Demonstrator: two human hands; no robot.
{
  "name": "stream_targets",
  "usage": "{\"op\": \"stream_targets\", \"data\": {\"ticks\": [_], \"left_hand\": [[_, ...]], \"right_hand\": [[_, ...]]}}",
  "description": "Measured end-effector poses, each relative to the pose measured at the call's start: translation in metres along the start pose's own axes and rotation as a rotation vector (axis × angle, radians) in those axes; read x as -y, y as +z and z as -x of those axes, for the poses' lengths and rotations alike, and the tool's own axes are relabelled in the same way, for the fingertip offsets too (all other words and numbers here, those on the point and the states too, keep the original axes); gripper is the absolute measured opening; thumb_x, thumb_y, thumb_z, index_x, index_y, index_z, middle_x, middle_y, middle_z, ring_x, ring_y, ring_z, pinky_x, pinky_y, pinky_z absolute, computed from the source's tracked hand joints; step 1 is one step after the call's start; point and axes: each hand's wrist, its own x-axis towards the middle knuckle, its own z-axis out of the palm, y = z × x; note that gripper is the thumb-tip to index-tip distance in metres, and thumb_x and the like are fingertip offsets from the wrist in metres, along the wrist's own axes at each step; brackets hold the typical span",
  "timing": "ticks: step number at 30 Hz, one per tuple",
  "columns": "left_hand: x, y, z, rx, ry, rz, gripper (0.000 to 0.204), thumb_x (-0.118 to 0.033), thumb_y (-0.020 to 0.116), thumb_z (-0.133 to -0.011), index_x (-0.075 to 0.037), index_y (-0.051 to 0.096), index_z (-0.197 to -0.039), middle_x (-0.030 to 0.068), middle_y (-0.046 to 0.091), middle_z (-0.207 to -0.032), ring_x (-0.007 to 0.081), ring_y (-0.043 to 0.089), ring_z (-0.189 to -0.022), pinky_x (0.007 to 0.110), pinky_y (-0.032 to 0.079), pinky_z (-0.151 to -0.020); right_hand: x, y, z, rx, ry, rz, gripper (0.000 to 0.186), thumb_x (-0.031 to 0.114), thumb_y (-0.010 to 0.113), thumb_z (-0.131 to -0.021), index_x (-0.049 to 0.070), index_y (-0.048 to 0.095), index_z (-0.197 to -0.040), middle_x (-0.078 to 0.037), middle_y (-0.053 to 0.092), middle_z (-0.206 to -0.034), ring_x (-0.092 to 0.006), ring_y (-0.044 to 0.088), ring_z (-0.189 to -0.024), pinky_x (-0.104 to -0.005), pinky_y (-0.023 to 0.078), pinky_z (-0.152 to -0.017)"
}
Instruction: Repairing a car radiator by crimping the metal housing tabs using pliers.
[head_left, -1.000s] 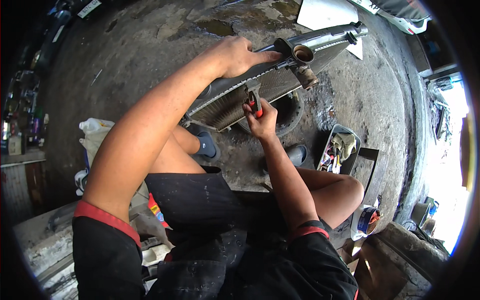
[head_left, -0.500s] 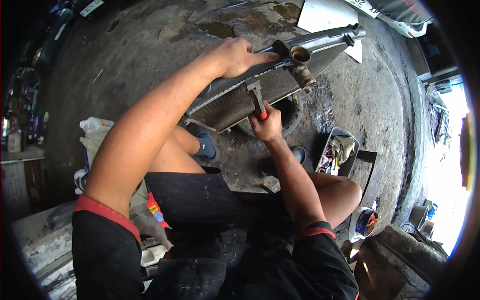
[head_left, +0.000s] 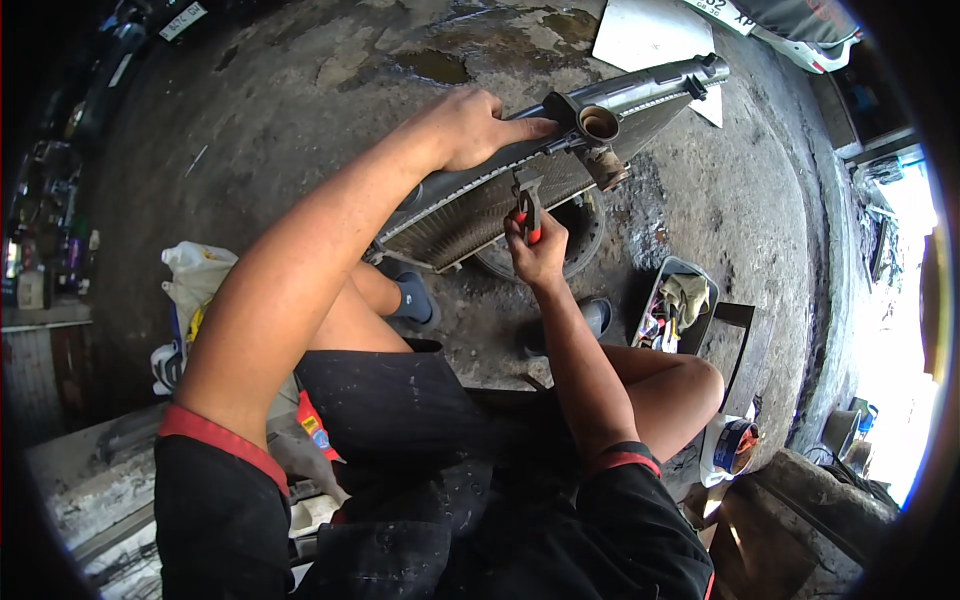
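A car radiator (head_left: 460, 213) stands tilted in front of me, its dark tank (head_left: 640, 88) along the upper edge. My left hand (head_left: 472, 130) grips this tank, thumb stretched along it toward the round filler neck (head_left: 598, 123). Below the neck a stained outlet pipe (head_left: 605, 168) sticks out. My right hand (head_left: 540, 250) is closed round the red handles of a pair of pliers (head_left: 528, 190). The pliers' metal jaws point up, close to the tank's crimped seam; whether they touch it I cannot tell.
Under the radiator lies a round wheel-like part (head_left: 585, 240). A tray (head_left: 680, 300) with a cloth and small tools sits right of my leg, near a tub (head_left: 738, 447). A white sheet (head_left: 650, 35) lies beyond the radiator. A pale jug (head_left: 198, 258) stands at left.
My right hand has turned the pliers and shifted them slightly right; the two red handles now show apart. The left hand keeps its hold on the radiator, which has barely moved.
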Motion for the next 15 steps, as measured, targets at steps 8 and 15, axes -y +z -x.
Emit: {"op": "stream_targets", "data": {"ticks": [8,15], "left_hand": [[-0.008,0.003,0.005,0.0,-0.008,0.009,0.08,-0.076,0.061,-0.08,0.004,0.067,-0.072,0.0128,0.059,-0.06,0.0188,0.058,-0.059,0.037,0.047,-0.058],[0.015,0.001,0.002,-0.074,0.01,0.068,0.078,-0.073,0.063,-0.081,0.004,0.067,-0.075,0.0132,0.061,-0.063,0.0181,0.06,-0.062,0.036,0.048,-0.061]], "right_hand": [[-0.012,0.014,-0.016,-0.041,-0.103,-0.011,0.017,0.006,0.066,-0.074,0.001,0.05,-0.076,-0.018,0.054,-0.073,-0.0409,0.055,-0.067,-0.0412,0.046,-0.062],[0.027,-0.005,-0.006,0.155,0.104,0.069,0.016,0.008,0.066,-0.069,0.002,0.052,-0.075,-0.019,0.057,-0.071,-0.0415,0.059,-0.069,-0.043,0.048,-0.065]]}}
